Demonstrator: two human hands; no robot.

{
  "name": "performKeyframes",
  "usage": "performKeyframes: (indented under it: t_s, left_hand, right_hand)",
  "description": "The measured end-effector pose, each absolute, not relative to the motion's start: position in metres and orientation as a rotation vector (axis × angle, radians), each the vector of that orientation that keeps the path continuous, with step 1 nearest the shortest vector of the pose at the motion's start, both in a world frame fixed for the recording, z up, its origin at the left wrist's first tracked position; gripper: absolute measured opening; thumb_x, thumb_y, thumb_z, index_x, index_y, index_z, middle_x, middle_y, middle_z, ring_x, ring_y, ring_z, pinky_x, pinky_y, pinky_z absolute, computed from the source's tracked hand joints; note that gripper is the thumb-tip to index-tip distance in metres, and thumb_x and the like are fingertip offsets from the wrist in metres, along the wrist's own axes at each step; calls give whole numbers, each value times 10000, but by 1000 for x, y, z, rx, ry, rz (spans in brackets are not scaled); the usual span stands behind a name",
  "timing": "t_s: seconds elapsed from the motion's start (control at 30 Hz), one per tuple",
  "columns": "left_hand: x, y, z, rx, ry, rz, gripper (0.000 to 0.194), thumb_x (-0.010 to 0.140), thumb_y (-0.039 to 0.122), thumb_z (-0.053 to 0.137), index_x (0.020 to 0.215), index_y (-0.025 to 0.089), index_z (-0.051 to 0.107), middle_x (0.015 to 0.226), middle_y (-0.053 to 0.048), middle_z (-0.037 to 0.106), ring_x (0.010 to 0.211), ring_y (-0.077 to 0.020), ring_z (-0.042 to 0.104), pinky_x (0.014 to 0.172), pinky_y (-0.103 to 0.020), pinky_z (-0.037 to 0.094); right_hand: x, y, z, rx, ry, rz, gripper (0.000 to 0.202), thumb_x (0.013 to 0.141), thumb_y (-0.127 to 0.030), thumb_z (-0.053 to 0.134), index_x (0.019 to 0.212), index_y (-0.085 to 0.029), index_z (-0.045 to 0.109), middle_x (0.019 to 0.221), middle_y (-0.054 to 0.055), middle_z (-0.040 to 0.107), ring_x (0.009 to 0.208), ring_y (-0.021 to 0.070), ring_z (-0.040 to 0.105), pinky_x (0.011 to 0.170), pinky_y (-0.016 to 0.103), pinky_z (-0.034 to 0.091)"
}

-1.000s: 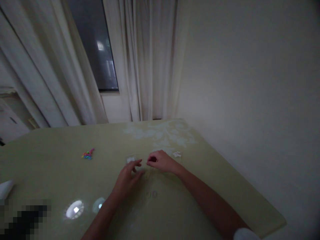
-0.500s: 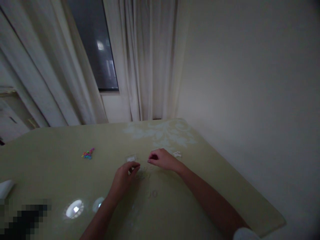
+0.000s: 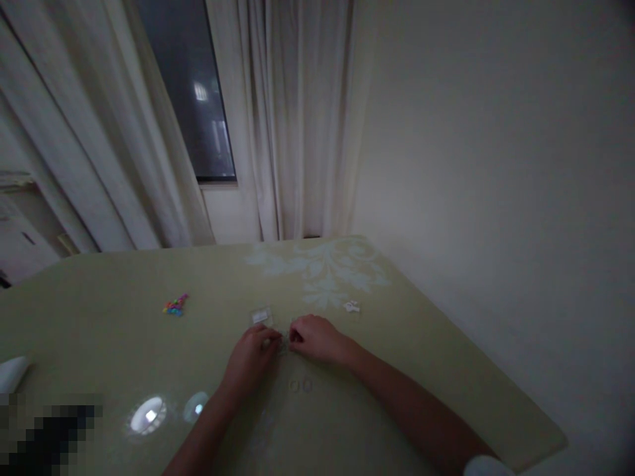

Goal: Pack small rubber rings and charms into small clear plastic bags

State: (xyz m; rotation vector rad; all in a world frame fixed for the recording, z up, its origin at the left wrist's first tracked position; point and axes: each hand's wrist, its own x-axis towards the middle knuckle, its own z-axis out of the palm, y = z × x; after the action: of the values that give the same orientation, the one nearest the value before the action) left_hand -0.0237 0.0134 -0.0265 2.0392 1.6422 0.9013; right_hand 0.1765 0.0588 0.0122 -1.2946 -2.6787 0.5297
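My left hand (image 3: 251, 352) is closed in a pinch low over the table, just left of a small cluster of pale, see-through pieces (image 3: 284, 342). From the other side, my right hand (image 3: 317, 338) reaches the same cluster, its fingers curled and pressed together. Whatever sits between the fingertips of either hand is too small to make out. Behind my left hand lies a small clear packet or box (image 3: 260, 317) with a white patch. Two small rings, one pale ring (image 3: 294, 385) and one darker ring (image 3: 307, 385), lie side by side nearer to me.
On the greenish table (image 3: 377, 410), a heap of small bright-coloured pieces (image 3: 174, 305) lies to the left. Small white pieces (image 3: 352, 307) rest beyond my right wrist. A white object (image 3: 12, 375) stands at the left edge. A wall (image 3: 486, 198) borders the table's right side.
My right hand has come down and slightly nearer to me, onto the cluster. My left hand has shifted a little right, so the fingertips are closer together.
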Motion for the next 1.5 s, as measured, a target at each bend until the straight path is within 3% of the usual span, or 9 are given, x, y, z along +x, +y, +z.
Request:
performKeyframes:
  t_s: [0.37, 0.57, 0.77, 0.97, 1.2, 1.37, 1.5]
  left_hand:
    - [-20, 13, -13, 1851, 1617, 1141, 237, 816, 385, 600, 859, 221, 766, 755, -30, 777, 611, -190, 645, 643, -296, 520]
    - [-22, 13, -18, 1783, 1572, 1174, 344, 874, 484, 609, 960, 200, 784, 771, -37, 782, 554, -170, 597, 548, -267, 453]
    - [-20, 12, -15, 1740, 1407, 1210, 337, 924, 484, 605, 985, 208, 788, 957, -70, 815, 763, -210, 710, 648, -276, 516]
    - [-16, 5, 0, 1692, 1252, 1116, 257, 852, 444, 725, 840, 205, 819, 833, -55, 818, 750, -213, 718, 664, -273, 516]
    - [-15, 4, 2, 1451, 1119, 1246, 223, 775, 409, 813, 830, 194, 799, 787, -52, 807, 721, -200, 732, 665, -260, 555]
    - [-17, 3, 3, 1421, 1080, 1277, 200, 814, 382, 791, 915, 213, 828, 902, -67, 826, 848, -212, 752, 757, -267, 571]
    - [-16, 4, -3, 1416, 1102, 1339, 186, 806, 384, 808, 864, 208, 798, 784, -42, 796, 705, -181, 720, 641, -243, 551]
  right_hand:
    - [174, 49, 11, -1309, -2857, 280, 232, 870, -303, 615, 959, -167, 780, 952, 146, 779, 825, 276, 724, 707, 323, 508]
    - [177, 48, 11, -1219, -2928, 215, 290, 889, -308, 602, 1080, -135, 735, 1029, 172, 763, 847, 284, 725, 719, 335, 511]
    - [191, 63, 29, -1040, -2731, 634, 102, 880, -268, 626, 927, -179, 644, 836, 20, 675, 727, 162, 583, 628, 242, 386]
    - [196, 66, 43, -799, -2404, 1098, 72, 870, -226, 598, 850, -188, 540, 744, -55, 507, 682, 109, 435, 607, 217, 325]
    - [195, 65, 43, -749, -2334, 1158, 100, 849, -232, 605, 830, -191, 516, 732, -59, 486, 672, 110, 413, 602, 228, 302]
    - [194, 67, 41, -738, -2288, 1138, 145, 900, -308, 568, 837, -189, 514, 731, -54, 466, 677, 115, 401, 615, 239, 310]
    - [192, 67, 36, -740, -2237, 1169, 148, 902, -309, 569, 835, -190, 511, 734, -54, 458, 678, 114, 401, 618, 240, 314]
